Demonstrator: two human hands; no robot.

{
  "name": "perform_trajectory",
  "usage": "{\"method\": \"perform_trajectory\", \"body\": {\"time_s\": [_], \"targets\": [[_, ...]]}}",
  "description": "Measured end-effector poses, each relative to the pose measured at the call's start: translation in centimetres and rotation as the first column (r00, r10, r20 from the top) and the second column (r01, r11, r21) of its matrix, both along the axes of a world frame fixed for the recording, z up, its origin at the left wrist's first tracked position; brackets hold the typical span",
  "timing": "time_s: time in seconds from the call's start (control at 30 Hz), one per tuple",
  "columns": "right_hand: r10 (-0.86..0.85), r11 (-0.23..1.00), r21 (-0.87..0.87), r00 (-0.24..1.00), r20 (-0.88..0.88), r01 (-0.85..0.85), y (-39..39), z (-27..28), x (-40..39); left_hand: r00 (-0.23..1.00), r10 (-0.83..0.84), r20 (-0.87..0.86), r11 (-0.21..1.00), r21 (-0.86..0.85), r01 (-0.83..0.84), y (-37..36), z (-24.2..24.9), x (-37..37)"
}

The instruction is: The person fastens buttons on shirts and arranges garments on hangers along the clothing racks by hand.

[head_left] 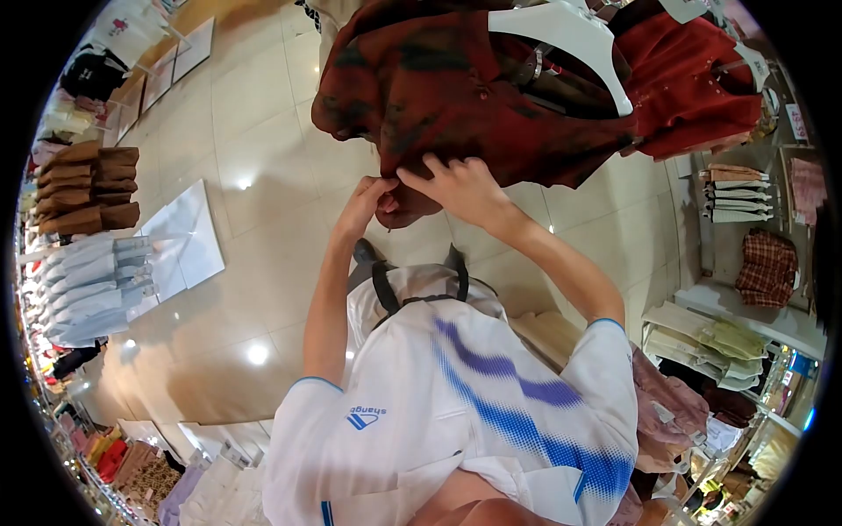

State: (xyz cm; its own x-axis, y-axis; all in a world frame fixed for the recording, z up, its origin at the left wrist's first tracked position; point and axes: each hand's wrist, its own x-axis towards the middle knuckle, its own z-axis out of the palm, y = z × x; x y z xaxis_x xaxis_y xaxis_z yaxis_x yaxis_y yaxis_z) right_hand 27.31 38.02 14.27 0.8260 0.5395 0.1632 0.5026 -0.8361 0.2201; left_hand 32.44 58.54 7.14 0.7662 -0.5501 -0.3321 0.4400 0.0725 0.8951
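Observation:
A dark red garment with blackish patches (pixel 438 105) hangs in front of me on a white hanger (pixel 561 31). At its lower left part my left hand (pixel 364 203) has its fingers closed in a pinch on the red cloth. Beside it my right hand (pixel 460 186) lies against the same garment, its thumb and index finger close to the left hand's fingers. The right fingers are bent over the fabric, and their tips partly sink into its folds. To the right, another red garment (pixel 697 83) with small buttons hangs on its own hanger.
Brown garments (pixel 88 186) and light blue shirts (pixel 92 285) hang at the left near a white platform (pixel 189 237). On the right are folded clothes (pixel 737 195), a plaid garment (pixel 767 267) and shelves. Pink clothes (pixel 671 403) hang close to my right side. Tiled floor (pixel 254 158) lies below.

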Motion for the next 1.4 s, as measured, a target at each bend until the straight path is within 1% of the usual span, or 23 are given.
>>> {"method": "perform_trajectory", "body": {"time_s": [0.17, 0.27, 0.33, 0.37, 0.43, 0.47, 0.5, 0.57, 0.6, 0.67, 0.7, 0.77, 0.8, 0.83, 0.9, 0.97, 1.03, 1.1, 1.13, 1.27, 1.3, 1.37, 1.4], "targets": [[-0.027, 1.0, -0.007, 0.999, -0.032, 0.027, -0.1, 0.2, 0.0, 0.997, 0.038, -0.061, 0.998, -0.047, -0.04, -0.1, -0.7, 0.2], [-0.144, 0.987, -0.078, 0.989, -0.045, 0.14, -1.4, -1.2, -0.2, 0.992, 0.112, -0.059, 0.994, -0.008, -0.113, 0.0, -0.6, 0.3], [-0.311, 0.932, 0.127, 0.929, -0.198, 0.339, -3.0, -2.3, -0.4, 0.995, 0.082, -0.059, 0.995, -0.057, -0.085, 0.4, -0.7, 0.6], [-0.307, 0.934, 0.124, 0.931, -0.199, 0.334, -3.9, -2.8, -0.9, 0.994, 0.087, -0.062, 0.994, -0.059, -0.091, 0.5, -0.8, 0.7], [-0.346, 0.747, 0.461, 0.872, -0.346, 0.48, -5.9, -3.9, -2.4, 0.996, 0.083, -0.028, 0.994, -0.065, -0.084, 0.5, -0.7, 0.9], [-0.36, 0.626, 0.514, 0.802, -0.477, 0.586, -7.0, -5.1, -3.0, 0.996, 0.082, -0.028, 0.994, -0.067, -0.083, 0.4, -0.5, 0.8], [-0.364, 0.625, 0.513, 0.8, -0.476, 0.589, -8.3, -7.1, -3.7, 0.994, 0.108, -0.031, 0.993, -0.045, -0.11, 0.3, -0.2, 0.7], [-0.314, 0.174, 0.681, 0.695, -0.646, 0.711, -11.3, -12.7, -5.5, 0.992, 0.119, -0.033, 0.993, -0.02, -0.12, -0.1, 0.0, 0.5], [-0.324, 0.16, 0.682, 0.69, -0.647, 0.714, -13.3, -15.5, -6.4, 0.995, 0.104, -0.012, 0.995, -0.006, -0.104, -0.2, 0.0, 0.5], [-0.198, -0.347, 0.61, 0.58, -0.79, 0.712, -17.3, -20.7, -7.5, 0.998, 0.062, 0.009, 0.998, 0.014, -0.062, -0.3, -0.3, 0.7], [-0.207, -0.366, 0.609, 0.577, -0.79, 0.704, -18.7, -22.6, -7.6, 0.999, 0.048, 0.011, 0.999, -0.017, -0.048, -0.3, -0.7, 0.9], [-0.477, -0.233, 0.61, 0.457, -0.75, 0.757, -21.6, -26.5, -6.9, 1.0, 0.012, 0.014, 0.999, -0.041, -0.011, -0.7, -0.6, 0.9], [-0.403, -0.29, 0.596, 0.47, -0.785, 0.749, -23.6, -30.9, -6.3, 0.997, 0.073, -0.009, 0.997, -0.005, -0.073, -1.1, -0.1, 0.7], [-0.407, -0.308, 0.596, 0.464, -0.787, 0.741, -23.1, -29.8, -6.0, 0.99, 0.136, -0.029, 0.99, 0.032, -0.135, -1.5, 0.2, 0.5], [-0.666, 0.012, 0.913, 0.684, -0.297, 0.409, -21.1, -27.9, -4.2, 0.994, 0.11, -0.02, 0.994, 0.01, -0.11, -1.2, -0.6, 0.9], [-0.655, -0.044, 0.916, 0.681, -0.328, 0.399, -21.4, -27.2, -3.4, 0.995, 0.101, -0.01, 0.992, -0.08, -0.101, -0.7, -1.4, 1.3], [-0.638, -0.091, 0.918, 0.685, -0.352, 0.387, -22.1, -27.7, -3.0, 0.992, 0.126, 0.0, 0.991, -0.038, -0.126, -1.2, -0.8, 1.3], [-0.568, -0.2, 0.921, 0.726, -0.388, 0.335, -22.5, -28.7, -2.5, 0.988, 0.151, -0.014, 0.988, -0.033, -0.151, -1.0, -0.4, 1.6], [-0.599, -0.115, 0.854, 0.651, -0.467, 0.508, -23.1, -29.4, -2.4, 0.986, 0.165, -0.004, 0.986, 0.007, -0.165, -1.2, -0.2, 1.5], [-0.637, -0.049, 0.855, 0.643, -0.425, 0.516, -24.3, -32.5, -2.4, 0.986, 0.152, 0.064, 0.985, 0.076, -0.157, -1.4, -0.1, 2.0], [-0.625, -0.009, 0.889, 0.691, -0.362, 0.457, -24.4, -33.2, -2.6, 0.986, 0.15, 0.069, 0.984, 0.086, -0.156, -1.9, 0.2, 2.0], [-0.608, 0.021, 0.919, 0.735, -0.301, 0.393, -24.9, -34.5, -3.3, 0.962, 0.246, 0.117, 0.958, 0.123, -0.26, -2.8, 0.8, 1.8], [-0.518, -0.039, 0.848, 0.715, -0.47, 0.529, -24.7, -34.2, -4.1, 0.959, 0.246, 0.139, 0.96, 0.1, -0.261, -2.3, -0.1, 2.3]]}}
